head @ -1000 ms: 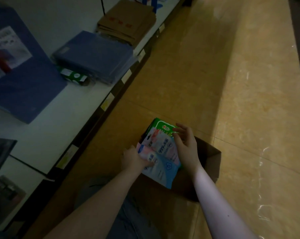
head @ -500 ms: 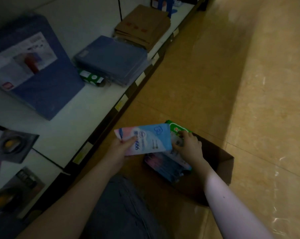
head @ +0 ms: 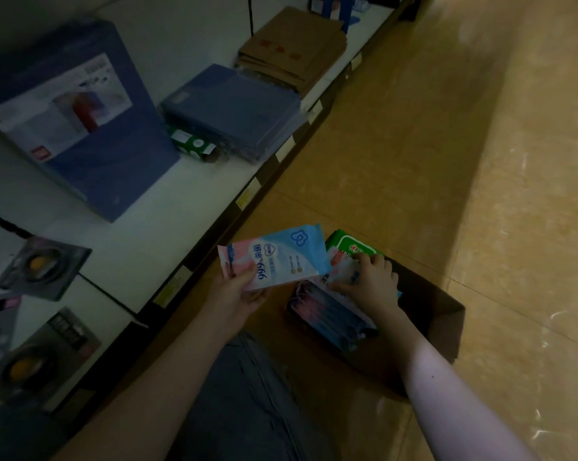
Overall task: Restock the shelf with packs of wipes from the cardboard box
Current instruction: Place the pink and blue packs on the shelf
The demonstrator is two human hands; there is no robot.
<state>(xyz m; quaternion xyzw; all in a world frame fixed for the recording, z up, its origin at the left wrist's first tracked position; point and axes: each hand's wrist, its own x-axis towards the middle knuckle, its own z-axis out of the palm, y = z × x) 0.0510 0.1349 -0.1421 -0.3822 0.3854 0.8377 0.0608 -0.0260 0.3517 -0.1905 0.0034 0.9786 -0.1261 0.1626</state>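
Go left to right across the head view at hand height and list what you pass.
shelf → left hand → blue-and-pink wipes pack that it grips → right hand, gripping a pack in the box → cardboard box

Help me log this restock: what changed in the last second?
The left hand lifted the blue-and-pink wipes pack out of the cardboard box, leftward toward the shelf. The right hand took hold of the next pack in the box. The green pack and the box stayed put.
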